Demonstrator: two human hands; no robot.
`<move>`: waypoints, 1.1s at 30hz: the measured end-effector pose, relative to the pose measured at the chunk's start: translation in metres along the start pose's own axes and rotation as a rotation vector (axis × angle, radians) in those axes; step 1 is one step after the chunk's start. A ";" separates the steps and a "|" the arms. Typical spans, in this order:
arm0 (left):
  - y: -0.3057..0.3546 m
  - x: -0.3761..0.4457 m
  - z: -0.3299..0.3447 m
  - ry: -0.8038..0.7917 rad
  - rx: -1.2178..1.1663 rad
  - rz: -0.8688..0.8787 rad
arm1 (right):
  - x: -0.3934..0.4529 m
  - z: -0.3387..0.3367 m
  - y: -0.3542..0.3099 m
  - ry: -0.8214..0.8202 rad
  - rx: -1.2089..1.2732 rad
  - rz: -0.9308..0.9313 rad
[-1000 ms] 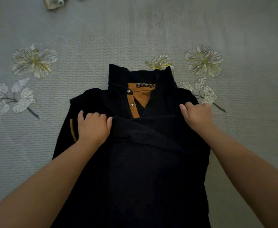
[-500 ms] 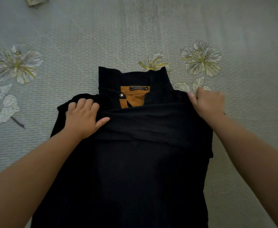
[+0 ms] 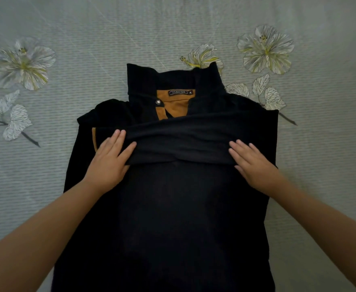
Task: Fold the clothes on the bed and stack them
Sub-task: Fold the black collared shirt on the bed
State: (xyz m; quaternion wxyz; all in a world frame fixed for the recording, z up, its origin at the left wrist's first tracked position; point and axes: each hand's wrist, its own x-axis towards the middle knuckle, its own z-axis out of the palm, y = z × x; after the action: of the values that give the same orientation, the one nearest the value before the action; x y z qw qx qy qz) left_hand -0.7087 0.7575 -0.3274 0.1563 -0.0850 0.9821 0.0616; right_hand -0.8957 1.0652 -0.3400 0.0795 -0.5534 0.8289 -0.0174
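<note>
A black polo shirt (image 3: pixel 179 207) with an orange inner collar and placket lies face up on the bed, collar pointing away from me. Its lower part is folded up over the chest, and the folded edge runs across just below the placket. My left hand (image 3: pixel 109 163) lies flat on the left end of that fold, fingers straight. My right hand (image 3: pixel 250 163) lies flat on the right end of the fold, fingers straight too. Neither hand pinches the cloth.
The bed is covered with a grey-green sheet (image 3: pixel 320 144) printed with pale flowers. The sheet shows on the left, right and far sides of the shirt.
Both hands let go of the gripped hem after carrying it up toward the collar. They now lie flat on the fold, slightly nearer to me. The small item at the top left left the view.
</note>
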 end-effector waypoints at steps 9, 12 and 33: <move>-0.021 -0.011 -0.004 -0.232 0.181 0.183 | -0.036 -0.009 0.004 -0.119 -0.125 -0.085; -0.013 -0.013 -0.001 -0.337 0.232 0.049 | -0.037 -0.010 -0.012 -0.315 -0.069 0.065; 0.080 -0.281 0.089 0.207 -0.680 -1.101 | -0.041 0.027 -0.244 -0.354 0.117 -0.075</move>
State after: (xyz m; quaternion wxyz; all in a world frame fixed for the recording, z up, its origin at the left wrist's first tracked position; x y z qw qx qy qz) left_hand -0.4335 0.8900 -0.3144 0.0340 -0.6254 0.7308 0.2715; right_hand -0.6531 1.0104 -0.3332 0.2556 -0.5726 0.7784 0.0293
